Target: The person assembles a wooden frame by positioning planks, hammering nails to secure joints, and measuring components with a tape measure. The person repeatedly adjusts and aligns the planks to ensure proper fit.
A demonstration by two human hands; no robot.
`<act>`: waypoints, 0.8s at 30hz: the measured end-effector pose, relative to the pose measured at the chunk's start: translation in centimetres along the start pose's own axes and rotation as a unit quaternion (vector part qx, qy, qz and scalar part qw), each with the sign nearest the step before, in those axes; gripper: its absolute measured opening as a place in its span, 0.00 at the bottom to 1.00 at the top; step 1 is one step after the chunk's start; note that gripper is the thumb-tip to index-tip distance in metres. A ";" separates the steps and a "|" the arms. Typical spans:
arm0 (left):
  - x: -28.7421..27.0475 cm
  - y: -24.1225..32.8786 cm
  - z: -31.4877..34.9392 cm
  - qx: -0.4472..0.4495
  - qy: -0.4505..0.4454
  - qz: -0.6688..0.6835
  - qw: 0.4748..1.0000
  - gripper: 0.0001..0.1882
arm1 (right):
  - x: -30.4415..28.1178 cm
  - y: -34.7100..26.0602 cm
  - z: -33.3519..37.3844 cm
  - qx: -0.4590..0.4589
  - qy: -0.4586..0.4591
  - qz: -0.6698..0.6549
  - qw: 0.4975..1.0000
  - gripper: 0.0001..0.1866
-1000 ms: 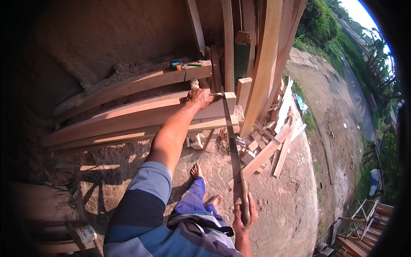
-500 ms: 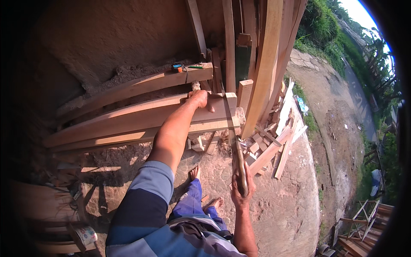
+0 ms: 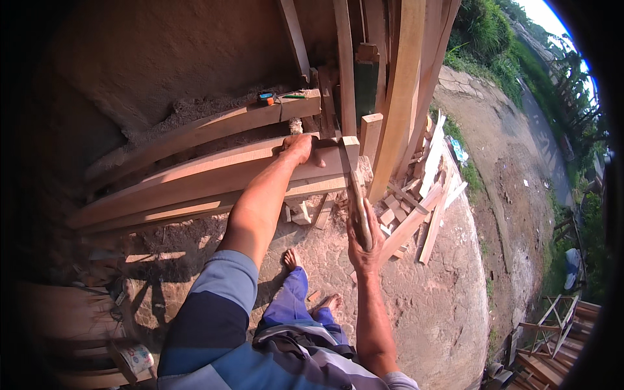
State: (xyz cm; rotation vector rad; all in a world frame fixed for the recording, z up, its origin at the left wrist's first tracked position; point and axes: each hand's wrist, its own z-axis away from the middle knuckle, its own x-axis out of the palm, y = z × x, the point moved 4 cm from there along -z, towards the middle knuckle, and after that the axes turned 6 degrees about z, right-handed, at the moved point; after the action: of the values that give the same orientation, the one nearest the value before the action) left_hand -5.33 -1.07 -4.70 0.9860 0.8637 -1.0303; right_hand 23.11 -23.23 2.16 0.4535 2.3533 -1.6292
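My right hand is closed round the wooden handle of a handsaw. Its narrow blade lies across the board close to the right-hand end. A thick wooden board stands on edge in front of me, running off to the left. Over its top edge, my left hand grips it a short way left of the saw, thumb down the near face. Another plank lies along the board's lower near side. How deep the saw cut goes cannot be made out.
Behind the board, a beam carries a blue tape measure and a green pencil. Tall planks lean upright beyond the board's end. Offcuts are piled at right. My bare feet stand on the rough floor.
My right hand has pushed the saw forward, away from me, so the handle is now close to the board. My left hand keeps its hold on the board.
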 end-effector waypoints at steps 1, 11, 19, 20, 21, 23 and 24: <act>-0.6 0.4 0.0 -0.010 -0.011 -0.026 1.000 0.45 | -2.7 -0.6 4.2 -0.008 -0.002 0.061 0.998 0.30; -1.3 2.0 4.6 -0.006 0.029 0.018 0.999 0.35 | 2.3 -1.2 -6.0 0.006 0.003 -0.056 0.998 0.29; -2.0 2.1 1.6 0.045 -0.010 0.018 0.999 0.44 | -7.6 -0.8 12.3 0.049 0.007 0.072 0.996 0.39; -2.0 1.9 1.6 0.069 0.014 0.046 0.996 0.44 | -9.7 -1.8 15.1 0.050 0.006 0.081 0.995 0.36; -1.4 1.5 1.4 0.040 0.011 0.040 0.998 0.43 | -9.6 -1.8 15.5 0.059 -0.020 0.076 0.995 0.34; 0.0 1.1 1.3 0.034 0.059 -0.012 0.998 0.38 | -7.7 -2.0 12.2 0.047 -0.021 0.046 0.998 0.33; 0.8 0.8 1.4 0.029 0.077 -0.030 0.996 0.28 | -5.1 -0.9 7.9 0.059 -0.037 0.044 0.997 0.32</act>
State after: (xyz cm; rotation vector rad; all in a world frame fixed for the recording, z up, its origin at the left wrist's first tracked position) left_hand -4.19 -2.47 -4.83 1.1046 1.0005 -1.0448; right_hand 27.65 -31.53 2.13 0.5037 2.1614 -1.7189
